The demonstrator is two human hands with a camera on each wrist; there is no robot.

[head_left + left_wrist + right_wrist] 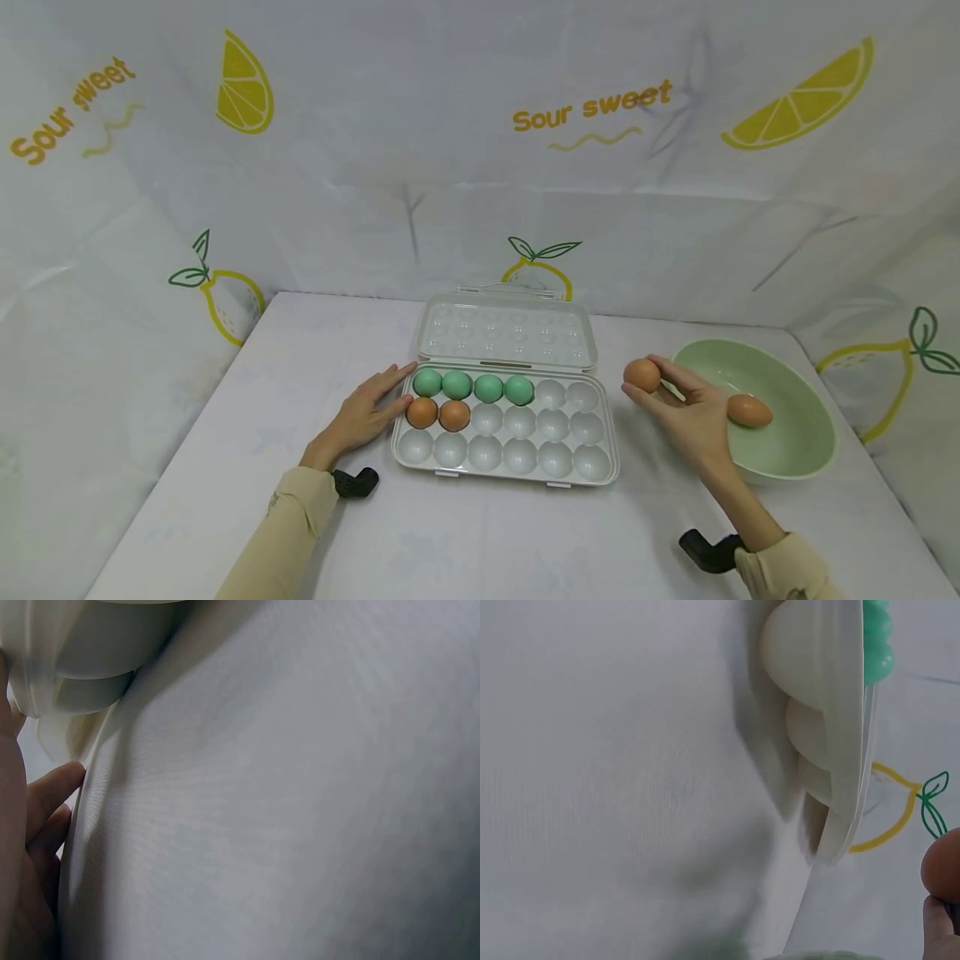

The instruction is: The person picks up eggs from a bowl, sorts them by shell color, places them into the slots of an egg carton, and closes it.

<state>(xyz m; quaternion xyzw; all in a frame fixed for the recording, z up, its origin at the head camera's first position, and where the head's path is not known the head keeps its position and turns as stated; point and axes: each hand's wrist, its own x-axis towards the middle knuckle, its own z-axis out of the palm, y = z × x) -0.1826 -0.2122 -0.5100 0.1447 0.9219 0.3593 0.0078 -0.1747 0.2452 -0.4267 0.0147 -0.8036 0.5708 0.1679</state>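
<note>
A brown egg [642,376] is pinched between the fingertips and thumb of my right hand [693,414], raised between the egg carton and the bowl. The same egg [943,866] shows at the right edge of the right wrist view. The white plastic egg carton [504,472] lies with its lid folded back. Several green eggs [488,388] fill part of its back row, and two brown eggs [453,415] sit at the left of the middle row. My left hand [360,417] rests against the carton's left edge, fingers extended; other fingers [56,791] appear beside it in the left wrist view.
A light green bowl [791,457] stands at the right side of the table, with another brown egg [749,411] inside. The carton's clear lid [506,333] lies behind its base. A white cloth with lemon prints [450,150] hangs behind the table.
</note>
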